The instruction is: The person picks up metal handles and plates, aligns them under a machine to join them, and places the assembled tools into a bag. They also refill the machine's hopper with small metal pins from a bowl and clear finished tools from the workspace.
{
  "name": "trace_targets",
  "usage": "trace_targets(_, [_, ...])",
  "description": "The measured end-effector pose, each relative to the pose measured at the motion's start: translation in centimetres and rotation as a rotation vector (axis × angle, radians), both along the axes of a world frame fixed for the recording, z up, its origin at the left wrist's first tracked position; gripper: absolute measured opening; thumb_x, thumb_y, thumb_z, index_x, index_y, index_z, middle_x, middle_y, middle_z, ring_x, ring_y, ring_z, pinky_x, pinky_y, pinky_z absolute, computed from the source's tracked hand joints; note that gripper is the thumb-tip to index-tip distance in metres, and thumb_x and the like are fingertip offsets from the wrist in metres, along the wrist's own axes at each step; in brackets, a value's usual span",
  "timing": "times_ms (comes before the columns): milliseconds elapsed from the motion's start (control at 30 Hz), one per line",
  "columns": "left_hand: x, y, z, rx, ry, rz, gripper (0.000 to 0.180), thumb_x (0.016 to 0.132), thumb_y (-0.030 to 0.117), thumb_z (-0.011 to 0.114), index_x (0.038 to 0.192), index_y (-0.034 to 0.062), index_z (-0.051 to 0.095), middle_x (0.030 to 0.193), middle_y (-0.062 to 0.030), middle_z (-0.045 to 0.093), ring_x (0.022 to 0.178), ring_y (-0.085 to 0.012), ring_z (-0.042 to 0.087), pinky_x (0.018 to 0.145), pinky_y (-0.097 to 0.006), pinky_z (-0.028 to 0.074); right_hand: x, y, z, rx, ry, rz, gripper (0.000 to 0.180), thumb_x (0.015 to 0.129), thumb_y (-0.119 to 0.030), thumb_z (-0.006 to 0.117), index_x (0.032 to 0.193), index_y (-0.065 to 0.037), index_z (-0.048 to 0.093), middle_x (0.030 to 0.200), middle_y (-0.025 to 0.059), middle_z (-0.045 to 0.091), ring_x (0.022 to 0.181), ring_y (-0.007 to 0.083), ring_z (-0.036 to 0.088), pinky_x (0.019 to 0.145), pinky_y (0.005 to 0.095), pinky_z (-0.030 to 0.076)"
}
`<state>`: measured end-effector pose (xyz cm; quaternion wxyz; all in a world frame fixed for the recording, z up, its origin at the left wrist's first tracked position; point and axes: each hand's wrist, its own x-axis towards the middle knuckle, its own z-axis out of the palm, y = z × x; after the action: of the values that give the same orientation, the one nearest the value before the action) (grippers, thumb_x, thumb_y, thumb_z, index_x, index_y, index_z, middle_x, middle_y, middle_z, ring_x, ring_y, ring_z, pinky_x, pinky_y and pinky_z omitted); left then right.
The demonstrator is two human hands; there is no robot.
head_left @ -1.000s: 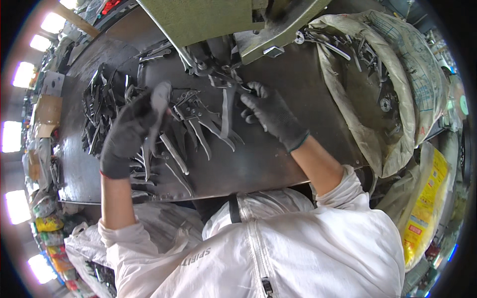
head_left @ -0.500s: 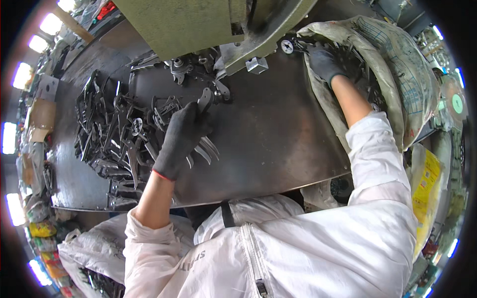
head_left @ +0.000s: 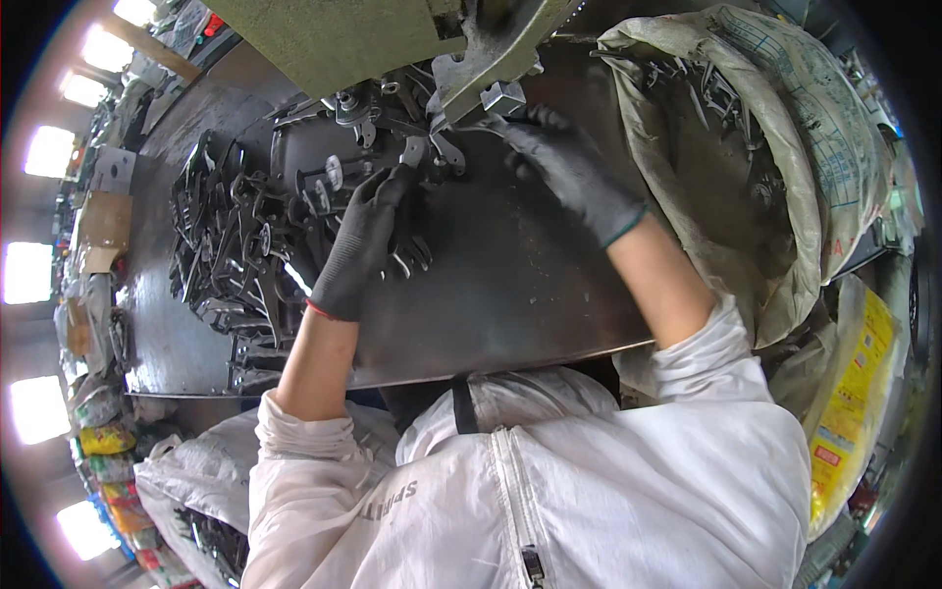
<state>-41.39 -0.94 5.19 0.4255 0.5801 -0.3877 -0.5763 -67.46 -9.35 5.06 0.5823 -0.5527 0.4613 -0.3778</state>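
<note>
My left hand (head_left: 368, 231), in a dark grey glove with a red cuff edge, is closed around several dark metal plier-like parts (head_left: 412, 152). One flat, rounded end with a hole sticks out past the fingertips, and curved tips (head_left: 419, 253) hang below the palm. My right hand (head_left: 574, 177), in a dark glove with a green cuff edge, reaches toward the bright metal block (head_left: 503, 98) under the machine head. Its fingers are blurred, so whether it holds anything is unclear. Left of my left hand lies a heap of similar dark metal parts (head_left: 231, 236).
A green machine body (head_left: 324, 39) overhangs the far side of the dark metal table (head_left: 491, 314). At the right stands an open woven sack (head_left: 677, 211) with metal parts inside. Small fixtures (head_left: 353, 108) sit beneath the machine. A yellow-printed bag (head_left: 854, 393) is at the lower right.
My right hand has left the sack and moved left to the block under the machine. My left hand stays near the same place, still gripping the metal parts.
</note>
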Motion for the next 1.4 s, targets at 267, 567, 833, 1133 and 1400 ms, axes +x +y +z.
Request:
trace_targets(267, [-0.8,-0.3,0.7,-0.009,0.071,0.051,0.038,0.107,0.035,0.059,0.122,0.0003,0.065,0.086,-0.0053,0.072,0.057,-0.0070,0.059,0.050,-0.022,0.043,3.8,2.1,2.3,0.172,-0.223,0.014,0.025,0.101,-0.015,0.065,0.123,-0.003,0.065,0.102,0.0037,0.071,0.078,0.0093,0.067,0.062,0.0226,0.052])
trace_targets(567, [0.3,-1.4,0.1,-0.046,-0.020,-0.134,0.028,0.110,0.021,0.054,0.123,-0.0028,0.062,0.099,-0.0082,0.071,0.080,-0.0161,0.067,0.072,-0.033,0.057,6.2,1.6,-0.6,0.034,-0.132,0.138,0.028,0.102,-0.020,0.067,0.124,-0.003,0.065,0.104,0.0041,0.073,0.088,0.0106,0.071,0.070,0.0259,0.057])
trace_targets(833, [3.3,-3.9,1.6,-0.298,-0.960,-0.422,0.028,0.103,0.018,0.056,0.116,-0.0041,0.068,0.094,-0.0164,0.074,0.086,-0.0208,0.072,0.079,-0.034,0.057,5.8,2.2,-1.6,0.185,0.003,0.085,0.026,0.104,-0.017,0.064,0.123,0.000,0.063,0.099,0.0037,0.071,0.078,0.0079,0.067,0.066,0.0214,0.056])
trace_targets(1133, [12.2,-16.2,-2.4,-0.338,-1.609,-0.513,0.054,0.089,0.035,0.071,0.135,0.0090,0.064,0.126,-0.0221,0.069,0.125,-0.0386,0.063,0.099,-0.049,0.055,5.7,2.4,-1.0,0.270,-0.067,0.009,0.023,0.104,-0.017,0.063,0.119,0.000,0.063,0.090,0.0012,0.067,0.068,0.0043,0.060,0.060,0.0202,0.052])
trace_targets(1400, [16.9,-18.6,-5.9,-0.451,-1.137,-0.236,0.046,0.091,0.029,0.067,0.133,0.0093,0.066,0.131,-0.0254,0.067,0.123,-0.0401,0.065,0.101,-0.050,0.052,6.8,4.0,2.2,0.188,0.096,0.115,0.026,0.104,-0.020,0.063,0.124,-0.003,0.063,0.092,0.0013,0.068,0.068,0.0060,0.063,0.060,0.0242,0.056])
